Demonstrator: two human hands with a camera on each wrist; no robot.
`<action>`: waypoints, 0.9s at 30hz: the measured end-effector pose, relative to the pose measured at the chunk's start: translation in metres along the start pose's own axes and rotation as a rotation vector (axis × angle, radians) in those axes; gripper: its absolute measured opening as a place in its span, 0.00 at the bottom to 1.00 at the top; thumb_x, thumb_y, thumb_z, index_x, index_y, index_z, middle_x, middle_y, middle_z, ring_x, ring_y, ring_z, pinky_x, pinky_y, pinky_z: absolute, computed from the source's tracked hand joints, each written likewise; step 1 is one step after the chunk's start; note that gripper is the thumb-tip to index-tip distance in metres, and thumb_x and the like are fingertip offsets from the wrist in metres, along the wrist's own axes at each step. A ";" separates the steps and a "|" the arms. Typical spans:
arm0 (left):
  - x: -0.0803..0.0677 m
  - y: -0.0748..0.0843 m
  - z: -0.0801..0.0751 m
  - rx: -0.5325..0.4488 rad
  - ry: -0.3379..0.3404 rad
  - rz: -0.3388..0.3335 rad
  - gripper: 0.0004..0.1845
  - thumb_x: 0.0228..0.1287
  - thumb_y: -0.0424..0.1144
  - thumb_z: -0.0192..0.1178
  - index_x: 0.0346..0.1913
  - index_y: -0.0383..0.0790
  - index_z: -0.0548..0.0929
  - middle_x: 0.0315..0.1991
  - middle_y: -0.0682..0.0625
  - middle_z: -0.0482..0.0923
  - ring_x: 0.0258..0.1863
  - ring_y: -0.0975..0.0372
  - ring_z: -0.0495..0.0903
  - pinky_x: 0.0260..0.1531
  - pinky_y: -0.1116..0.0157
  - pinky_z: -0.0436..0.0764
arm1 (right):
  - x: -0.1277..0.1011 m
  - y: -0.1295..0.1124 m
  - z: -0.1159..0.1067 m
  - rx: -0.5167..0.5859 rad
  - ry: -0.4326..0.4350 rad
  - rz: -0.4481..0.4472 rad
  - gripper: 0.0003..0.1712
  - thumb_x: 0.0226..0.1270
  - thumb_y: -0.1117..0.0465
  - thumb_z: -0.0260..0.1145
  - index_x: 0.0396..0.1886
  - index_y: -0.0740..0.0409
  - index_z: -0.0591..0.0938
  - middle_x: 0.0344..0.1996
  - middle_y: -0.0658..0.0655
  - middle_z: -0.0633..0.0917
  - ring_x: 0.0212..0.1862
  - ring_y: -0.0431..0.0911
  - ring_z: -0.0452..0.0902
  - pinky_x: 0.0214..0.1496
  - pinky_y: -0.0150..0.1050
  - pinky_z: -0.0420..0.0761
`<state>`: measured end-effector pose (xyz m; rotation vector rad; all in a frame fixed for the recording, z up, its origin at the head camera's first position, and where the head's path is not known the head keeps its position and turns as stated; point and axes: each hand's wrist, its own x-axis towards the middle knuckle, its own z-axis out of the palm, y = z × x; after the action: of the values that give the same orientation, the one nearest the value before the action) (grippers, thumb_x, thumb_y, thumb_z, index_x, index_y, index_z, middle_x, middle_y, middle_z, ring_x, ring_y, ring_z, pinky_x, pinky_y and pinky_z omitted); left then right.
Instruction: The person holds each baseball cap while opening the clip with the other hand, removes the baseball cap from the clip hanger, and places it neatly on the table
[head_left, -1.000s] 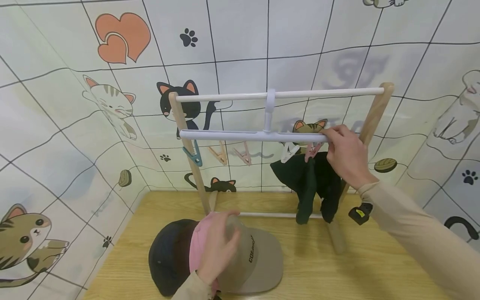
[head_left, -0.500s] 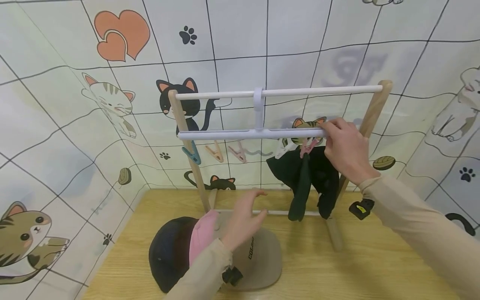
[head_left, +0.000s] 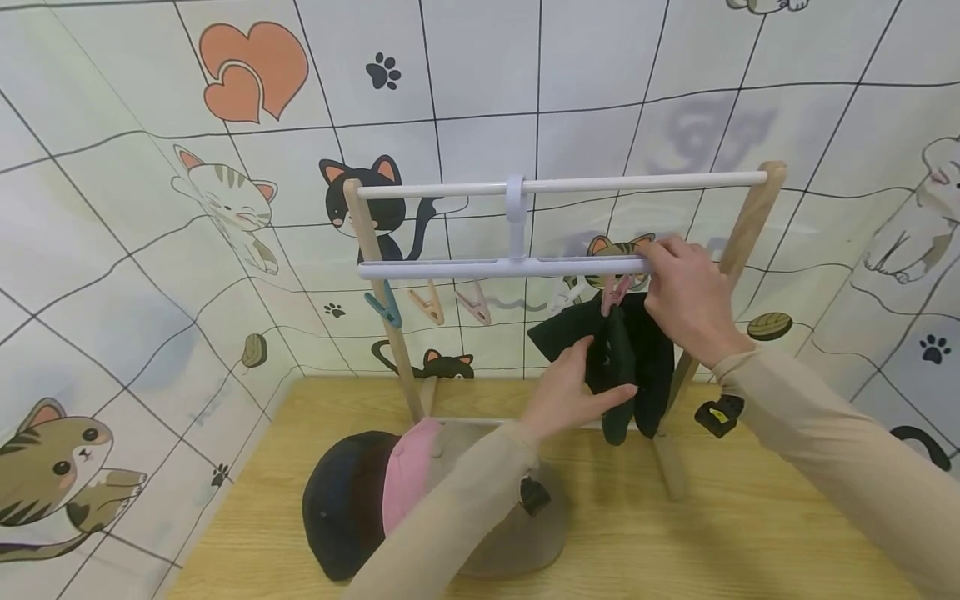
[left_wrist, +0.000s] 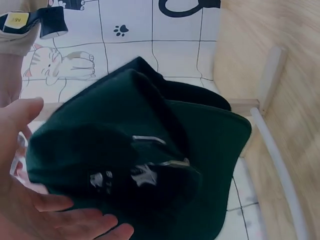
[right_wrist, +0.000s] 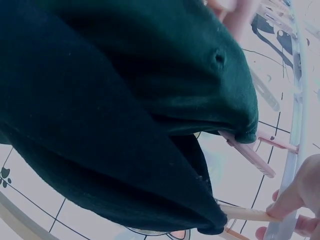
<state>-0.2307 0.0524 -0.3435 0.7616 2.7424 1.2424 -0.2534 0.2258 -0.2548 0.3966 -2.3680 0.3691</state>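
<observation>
A dark green baseball cap [left_wrist: 90,130] hangs by clips from the right part of a white hanger [head_left: 450,268]. In the head view my left hand [head_left: 573,396] is at the cap's left side, thumb and fingers spread; the left wrist view shows fairly straight fingers in front of it. Whether they touch the fabric is unclear. My right hand [head_left: 690,296] grips the hanger's right end, beside a peach clip [right_wrist: 245,213] at one edge of the cap. A pink clip [right_wrist: 252,157] pinches another fold.
The hanger hooks over the top rail [head_left: 637,182] of a wooden-legged rack [head_left: 750,217]. A teal clip [head_left: 384,306], an orange clip [head_left: 427,304] and a pale pink clip [head_left: 474,304] dangle at left. Nested caps, including a dark one [head_left: 337,500] and a beige one [head_left: 525,542], lie below my left forearm.
My left hand has moved from above the nested caps up and right to the green cap. The hanger's hook has shifted a little left along the rail; my right hand stays at its end.
</observation>
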 end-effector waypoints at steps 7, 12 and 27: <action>0.015 0.014 0.008 0.060 0.072 -0.042 0.42 0.61 0.58 0.61 0.71 0.38 0.60 0.62 0.44 0.69 0.57 0.56 0.74 0.53 0.61 0.74 | 0.001 -0.001 0.003 0.011 0.002 -0.004 0.15 0.63 0.76 0.57 0.49 0.66 0.79 0.43 0.68 0.78 0.41 0.65 0.73 0.39 0.63 0.74; 0.019 0.015 0.009 0.055 0.111 0.001 0.24 0.65 0.41 0.59 0.60 0.36 0.71 0.50 0.45 0.75 0.41 0.59 0.76 0.41 0.65 0.76 | 0.001 0.001 0.005 0.012 -0.003 -0.037 0.16 0.62 0.76 0.58 0.49 0.67 0.78 0.41 0.68 0.79 0.38 0.65 0.74 0.39 0.62 0.75; 0.009 0.017 -0.014 -0.135 0.005 0.131 0.17 0.67 0.23 0.43 0.56 0.33 0.73 0.29 0.47 0.74 0.19 0.60 0.70 0.24 0.70 0.68 | -0.001 0.011 -0.004 -0.158 0.055 0.000 0.11 0.58 0.64 0.67 0.33 0.66 0.73 0.27 0.66 0.74 0.22 0.59 0.68 0.13 0.52 0.67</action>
<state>-0.2347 0.0560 -0.3202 0.9376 2.6166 1.4374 -0.2546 0.2379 -0.2539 0.3082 -2.3241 0.1883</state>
